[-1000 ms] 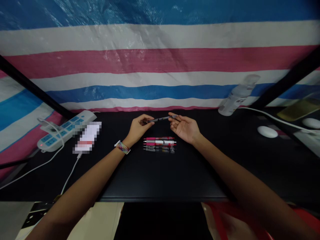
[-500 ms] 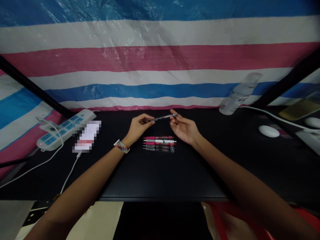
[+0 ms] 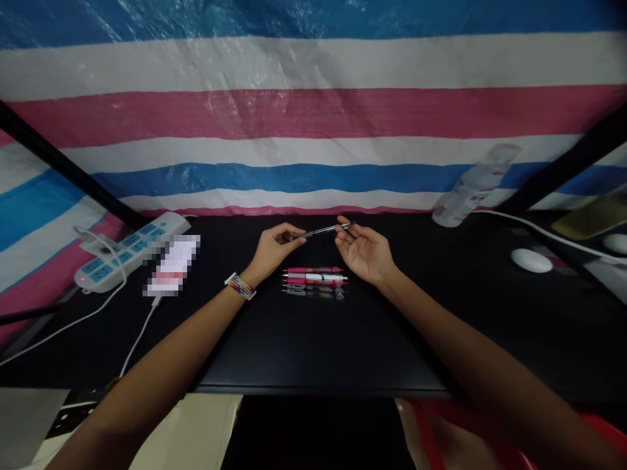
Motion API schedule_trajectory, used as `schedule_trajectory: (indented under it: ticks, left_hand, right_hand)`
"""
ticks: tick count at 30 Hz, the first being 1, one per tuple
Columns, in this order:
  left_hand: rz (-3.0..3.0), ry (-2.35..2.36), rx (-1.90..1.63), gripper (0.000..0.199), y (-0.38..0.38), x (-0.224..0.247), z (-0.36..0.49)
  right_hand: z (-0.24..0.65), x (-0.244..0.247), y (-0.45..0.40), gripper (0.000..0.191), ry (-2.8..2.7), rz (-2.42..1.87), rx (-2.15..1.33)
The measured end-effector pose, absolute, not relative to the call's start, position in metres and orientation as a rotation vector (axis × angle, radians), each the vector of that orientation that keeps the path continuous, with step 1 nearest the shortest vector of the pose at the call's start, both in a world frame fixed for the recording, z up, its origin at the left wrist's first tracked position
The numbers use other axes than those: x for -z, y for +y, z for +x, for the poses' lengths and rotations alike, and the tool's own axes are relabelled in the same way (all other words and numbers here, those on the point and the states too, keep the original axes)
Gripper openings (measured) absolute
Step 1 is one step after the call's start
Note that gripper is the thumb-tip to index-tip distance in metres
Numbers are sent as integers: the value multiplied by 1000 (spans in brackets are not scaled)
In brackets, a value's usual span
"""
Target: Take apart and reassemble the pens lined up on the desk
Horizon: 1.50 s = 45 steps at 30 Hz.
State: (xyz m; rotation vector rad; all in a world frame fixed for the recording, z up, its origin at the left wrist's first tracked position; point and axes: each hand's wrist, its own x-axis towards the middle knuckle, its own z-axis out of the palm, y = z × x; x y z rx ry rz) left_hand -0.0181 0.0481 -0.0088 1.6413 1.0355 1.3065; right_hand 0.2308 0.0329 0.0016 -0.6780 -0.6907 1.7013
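A slim, dark pen with a clear barrel (image 3: 323, 230) is held nearly level above the black table, its right end slightly higher. My left hand (image 3: 275, 249), wearing a multicoloured woven wristband (image 3: 240, 286), pinches its left end between thumb and fingers. At the other end, my right hand (image 3: 366, 253) is turned palm up, with thumb and forefinger closed on the pen and the other fingers loosely curled. Just below the hands, several pens lie side by side on the table: a pink one (image 3: 313, 269), a white-and-pink one (image 3: 318, 278) and clear, dark ones (image 3: 316, 292).
To the left are a white power strip (image 3: 110, 266) and a blurred-out phone (image 3: 172, 264) on a white cable. At the back right a clear bottle (image 3: 473, 189) stands against the striped sheet (image 3: 313, 114). A white mouse (image 3: 531, 260) sits on the right of the black table (image 3: 318, 352).
Both hands stay almost where they were, still on the pen. My right fingers have shifted slightly along its right end, and the view has moved a little.
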Motion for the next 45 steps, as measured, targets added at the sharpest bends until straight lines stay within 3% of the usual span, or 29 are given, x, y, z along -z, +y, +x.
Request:
schedule_trajectory:
  ticks: [6,11,23,29,34,38,45]
  left_hand:
    - [1644,1042,-1295,23,49,9,-19]
    - [1637,1036,-1298,24,48,9,-19]
    - [1664,1029,-1273,22,48,9,-18]
    - [1676,1028,-1277,23,47,7,-18]
    - [1697,1033,-1267,20,47,8,-19]
    - [1715,1027,-1248,21,48,9,-19]
    - [1710,1028,-1251,20,48,9,-21]
  right_hand:
    - [232,3,36,18,-700,-743,-1663]
    - [230,5,35,29,-802,-714,-1629]
    - [230,5,35,28,-739,-705,-1641]
    - [229,-3,33,12,-503,-600,-1783]
    - [226,-6,30,31,-497,-627,-1770]
    - [228,-5,31,17,-533,-656,-1755]
    - [231,2,35,17,-666,-712,-1685]
